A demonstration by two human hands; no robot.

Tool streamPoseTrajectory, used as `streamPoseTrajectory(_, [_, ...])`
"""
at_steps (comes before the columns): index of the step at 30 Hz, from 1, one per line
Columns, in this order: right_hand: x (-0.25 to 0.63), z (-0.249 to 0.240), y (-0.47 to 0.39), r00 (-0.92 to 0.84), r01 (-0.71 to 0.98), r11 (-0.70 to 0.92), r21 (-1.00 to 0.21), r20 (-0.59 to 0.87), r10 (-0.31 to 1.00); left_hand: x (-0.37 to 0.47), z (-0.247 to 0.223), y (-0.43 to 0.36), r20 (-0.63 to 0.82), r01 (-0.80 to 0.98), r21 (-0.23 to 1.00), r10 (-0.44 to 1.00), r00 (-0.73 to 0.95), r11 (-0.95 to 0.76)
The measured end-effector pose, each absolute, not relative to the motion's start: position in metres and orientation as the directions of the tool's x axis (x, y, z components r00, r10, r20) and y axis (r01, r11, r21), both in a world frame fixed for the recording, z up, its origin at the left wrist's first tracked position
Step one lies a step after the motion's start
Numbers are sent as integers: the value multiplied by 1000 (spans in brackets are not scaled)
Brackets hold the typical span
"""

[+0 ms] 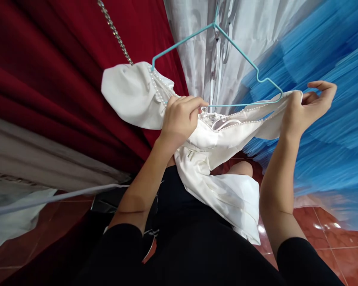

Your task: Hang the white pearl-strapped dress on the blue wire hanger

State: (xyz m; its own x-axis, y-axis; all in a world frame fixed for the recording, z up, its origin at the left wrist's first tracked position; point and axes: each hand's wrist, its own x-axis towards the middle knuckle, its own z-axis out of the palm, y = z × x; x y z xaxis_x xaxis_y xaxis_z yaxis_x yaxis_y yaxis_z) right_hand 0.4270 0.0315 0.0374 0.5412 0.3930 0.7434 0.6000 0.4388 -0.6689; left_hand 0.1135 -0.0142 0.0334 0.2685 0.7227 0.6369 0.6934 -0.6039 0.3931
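A white dress (pixel 223 137) with pearl-like beads along its neckline hangs from a light blue hanger (pixel 240 51). One puffed sleeve spreads out at the left, and the skirt drops down over my lap. My left hand (pixel 181 119) is closed on the dress near the middle of the neckline, beside the hanger's bottom bar. At the other end, my right hand (pixel 308 105) pinches the dress's right shoulder between thumb and finger, just past the hanger's corner. Its other fingers are partly raised.
Dark red drapery (pixel 77 79) fills the left side, with a chain strap (pixel 116 33) hanging before it. Blue tulle (pixel 331 131) is at the right. Behind the hanger are white curtains (pixel 191 35) and a white metal frame (pixel 216 75). Reddish tiles (pixel 325 230) cover the floor.
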Motion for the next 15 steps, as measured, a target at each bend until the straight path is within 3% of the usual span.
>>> streamPoseTrajectory(8, [400,72,23,378,581,636,-508,860,342,116,38,-18,618,682,419,739,270,-600])
streamPoseTrajectory(15, [351,86,20,105,572,713,-406,898,427,118,35,-17,608,685,425,747,269,-592])
